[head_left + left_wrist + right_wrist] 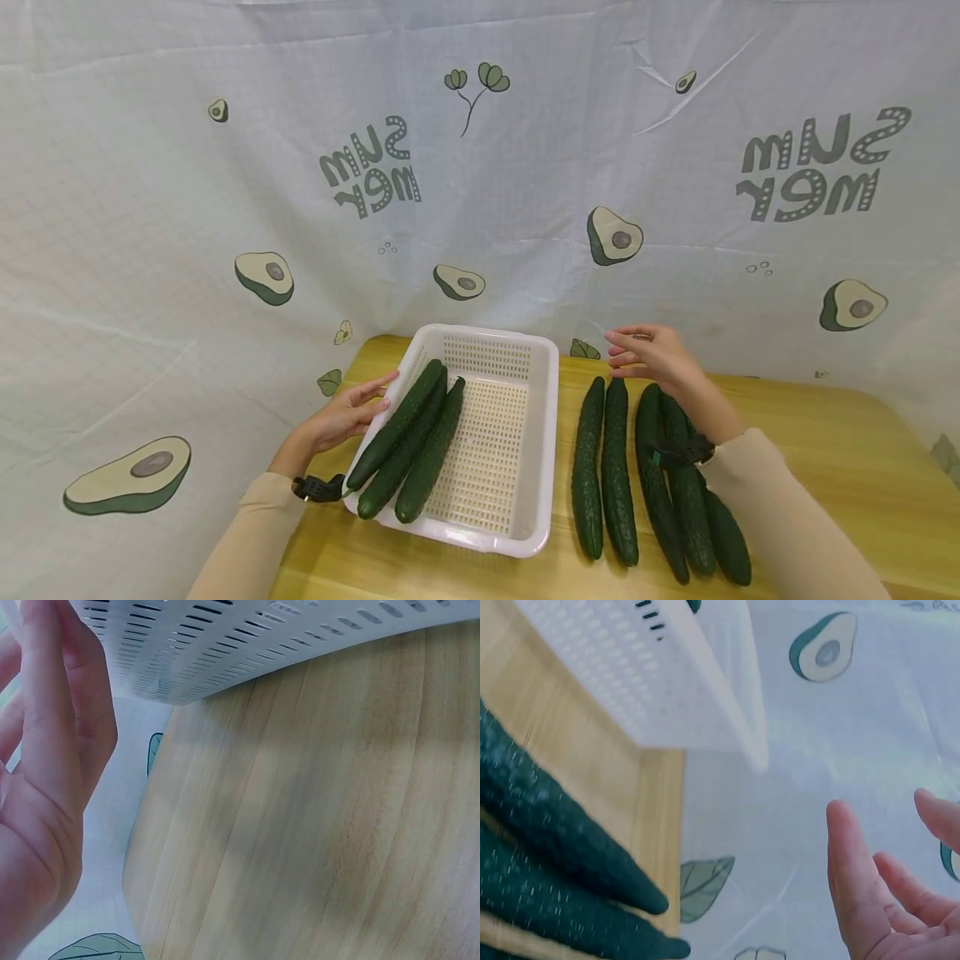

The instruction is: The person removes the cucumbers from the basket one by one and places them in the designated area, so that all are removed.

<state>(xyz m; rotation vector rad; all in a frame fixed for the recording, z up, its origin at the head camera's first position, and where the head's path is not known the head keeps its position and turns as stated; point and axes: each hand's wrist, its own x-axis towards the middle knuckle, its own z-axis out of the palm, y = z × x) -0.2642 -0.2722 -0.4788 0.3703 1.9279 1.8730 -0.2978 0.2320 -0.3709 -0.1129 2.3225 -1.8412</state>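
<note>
A white plastic basket (542,467) stands on the table with three dark green cucumbers (433,454) lying side by side along its left part, their near ends over the rim. At the basket's left side is my left hand (347,417), its fairly straight fingers resting against the rim and wall; the left wrist view shows the fingers (49,697) beside the slotted wall. My right hand (651,357) is raised over the far ends of cucumbers (617,475) on the table, fingers apart and holding nothing. In the right wrist view its fingers (847,877) are spread.
More cucumbers (686,508) lie in a group under the right forearm. The wooden table (817,467) reaches back to a pale curtain (525,192) printed with avocados, which also hangs along the left side. Black straps with devices are on both wrists.
</note>
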